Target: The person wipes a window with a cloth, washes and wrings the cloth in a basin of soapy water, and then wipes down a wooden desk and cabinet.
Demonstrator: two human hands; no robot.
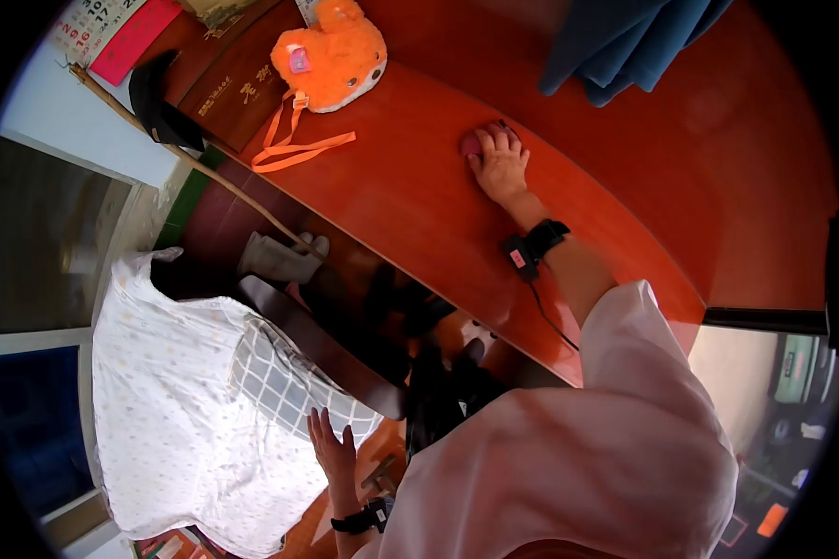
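My right hand (501,166) rests palm down on the red-brown tabletop (419,186). Its fingers curve over a small dark red rounded object (472,144), mostly covered by the hand, with a black bit showing past the fingertips. A black strap with a small box (522,256) and cable sits on that wrist. My left hand (334,452) is low at the left, fingers apart and holding nothing visible. Beside it hangs a white patterned cloth (177,401) with a grey checked part (275,368); whether the fingers touch it I cannot tell. Another black strap (354,520) circles this wrist.
An orange plush bag (331,61) with a loose strap (303,154) lies at the table's far end. A wooden stick (224,182) leans beside a black cap-like thing (158,102). Blue cloth (625,47) hangs over the upper right. Pale boots (280,259) stand below the table edge.
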